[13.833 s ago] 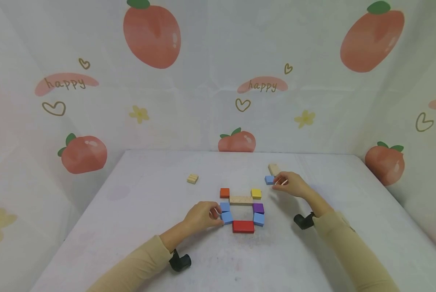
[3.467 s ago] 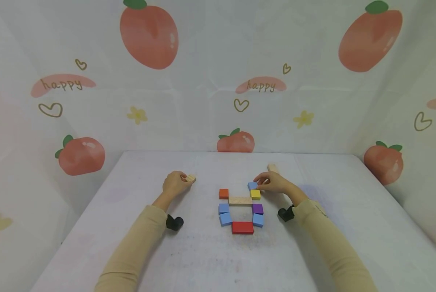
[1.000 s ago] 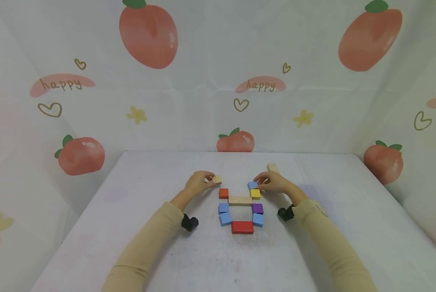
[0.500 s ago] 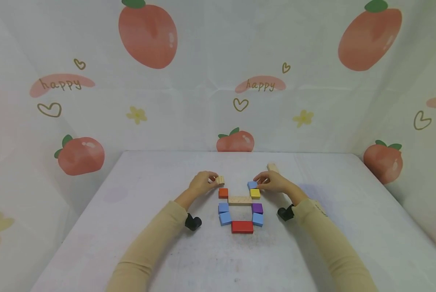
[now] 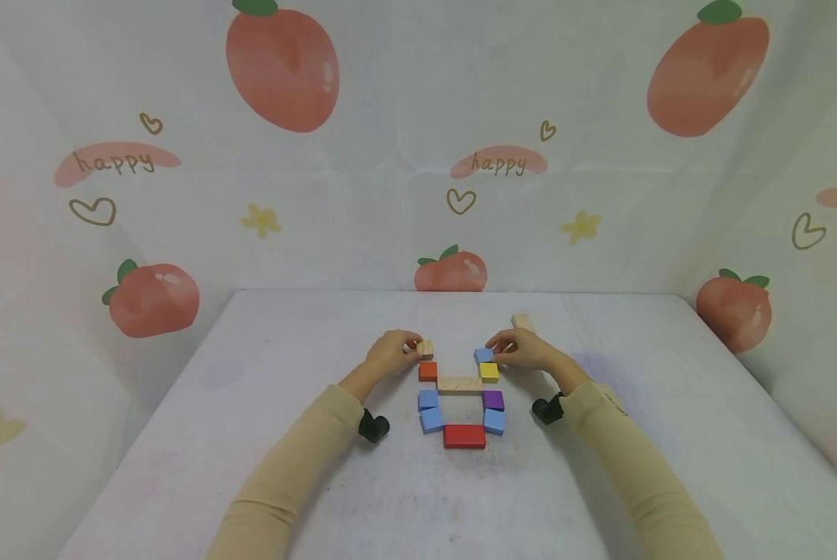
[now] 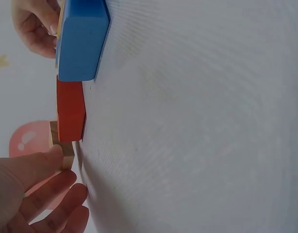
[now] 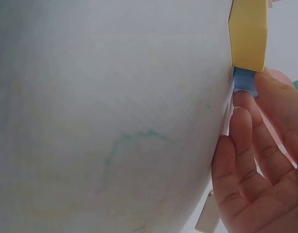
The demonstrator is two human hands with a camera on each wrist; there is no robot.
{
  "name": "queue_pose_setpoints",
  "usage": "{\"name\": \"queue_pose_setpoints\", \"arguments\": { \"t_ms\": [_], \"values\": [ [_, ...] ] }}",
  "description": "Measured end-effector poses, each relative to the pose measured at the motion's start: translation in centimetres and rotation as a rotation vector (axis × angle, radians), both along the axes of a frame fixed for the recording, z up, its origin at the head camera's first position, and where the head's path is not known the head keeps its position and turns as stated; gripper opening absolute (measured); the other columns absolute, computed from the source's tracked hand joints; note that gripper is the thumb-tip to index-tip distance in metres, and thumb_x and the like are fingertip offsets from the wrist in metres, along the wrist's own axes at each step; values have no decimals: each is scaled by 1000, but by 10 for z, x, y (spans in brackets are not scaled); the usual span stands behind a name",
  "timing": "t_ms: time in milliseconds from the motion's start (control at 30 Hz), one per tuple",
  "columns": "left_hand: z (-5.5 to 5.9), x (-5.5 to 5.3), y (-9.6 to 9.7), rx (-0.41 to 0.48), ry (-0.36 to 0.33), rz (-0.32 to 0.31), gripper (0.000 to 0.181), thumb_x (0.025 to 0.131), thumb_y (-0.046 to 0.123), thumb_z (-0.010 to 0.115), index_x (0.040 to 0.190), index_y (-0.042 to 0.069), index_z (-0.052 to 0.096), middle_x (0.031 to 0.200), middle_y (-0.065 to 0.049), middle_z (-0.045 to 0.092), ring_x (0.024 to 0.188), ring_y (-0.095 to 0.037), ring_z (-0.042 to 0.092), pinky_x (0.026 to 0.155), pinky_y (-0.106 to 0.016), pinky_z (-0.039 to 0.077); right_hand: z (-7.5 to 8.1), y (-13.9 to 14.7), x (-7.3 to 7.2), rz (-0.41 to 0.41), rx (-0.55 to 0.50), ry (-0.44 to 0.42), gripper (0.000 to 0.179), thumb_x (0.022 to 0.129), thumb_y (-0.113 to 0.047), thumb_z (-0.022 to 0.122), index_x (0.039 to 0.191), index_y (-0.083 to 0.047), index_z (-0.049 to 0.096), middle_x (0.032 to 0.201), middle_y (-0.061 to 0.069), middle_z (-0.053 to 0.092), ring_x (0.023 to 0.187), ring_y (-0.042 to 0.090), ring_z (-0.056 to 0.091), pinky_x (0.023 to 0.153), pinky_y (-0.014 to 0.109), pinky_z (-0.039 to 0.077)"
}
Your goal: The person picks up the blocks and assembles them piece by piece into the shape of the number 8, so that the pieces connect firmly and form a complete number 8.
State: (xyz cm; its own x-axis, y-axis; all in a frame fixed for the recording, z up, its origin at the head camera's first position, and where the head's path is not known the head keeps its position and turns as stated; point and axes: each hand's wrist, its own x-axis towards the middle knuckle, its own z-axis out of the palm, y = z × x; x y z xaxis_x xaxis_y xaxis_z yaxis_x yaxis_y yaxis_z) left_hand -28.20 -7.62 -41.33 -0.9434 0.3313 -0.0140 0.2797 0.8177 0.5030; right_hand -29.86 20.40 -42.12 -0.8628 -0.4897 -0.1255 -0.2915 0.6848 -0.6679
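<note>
My left hand (image 5: 388, 353) pinches a small natural-wood block (image 5: 426, 348) between thumb and fingers, right behind the orange-red block (image 5: 428, 372). In the left wrist view the thumb lies on the wooden block (image 6: 68, 154), close against the red one (image 6: 71, 111). On the other side, my right hand (image 5: 523, 348) holds a light blue block (image 5: 484, 355) by its right edge, just behind the yellow block (image 5: 488, 372). The right wrist view shows thumb and fingertips at the blue block (image 7: 245, 81), partly hidden by the yellow block (image 7: 249, 36).
A long wooden block (image 5: 460, 384) spans between the two sides. Nearer lie two blue blocks (image 5: 429, 400) on the left, a purple block (image 5: 493, 400) and a blue block (image 5: 494, 421) on the right, and a red block (image 5: 464, 436) in front. Another wooden block (image 5: 522, 321) lies behind my right hand.
My left hand has carried the small wooden block from the far left to behind the orange-red block. Earlier, my right hand brought the blue block leftward behind the yellow one; lately it stays still.
</note>
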Motion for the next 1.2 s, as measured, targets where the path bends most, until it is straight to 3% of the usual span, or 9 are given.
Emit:
{"name": "queue_pose_setpoints", "arguments": {
  "t_ms": [633,1033,1200],
  "values": [
    [-5,-5,3,-44,6,-43,30,88,12,61,118,10,64,103,-8,67,87,-18,59,79,-31,49,1,1,1,1,-8,-1,29,88,-11,63,114,0,60,98,15,63,91,23,60,85,38,51],
    [-1,-4,5,-45,-45,-34,33,90,13,60,122,10,62,108,-9,66,91,-19,56,86,-33,48,-2,1,-2,-3,-4,0,29,88,-12,63,115,0,60,100,16,63,91,23,60,86,38,52],
    [-2,-4,5,-51,-44,-45,32,90,13,60,121,11,63,107,-9,66,89,-17,54,82,-31,47,-3,1,-2,0,-11,1,29,88,-12,63,115,0,60,100,16,63,91,23,61,85,38,52]
  ]
}}
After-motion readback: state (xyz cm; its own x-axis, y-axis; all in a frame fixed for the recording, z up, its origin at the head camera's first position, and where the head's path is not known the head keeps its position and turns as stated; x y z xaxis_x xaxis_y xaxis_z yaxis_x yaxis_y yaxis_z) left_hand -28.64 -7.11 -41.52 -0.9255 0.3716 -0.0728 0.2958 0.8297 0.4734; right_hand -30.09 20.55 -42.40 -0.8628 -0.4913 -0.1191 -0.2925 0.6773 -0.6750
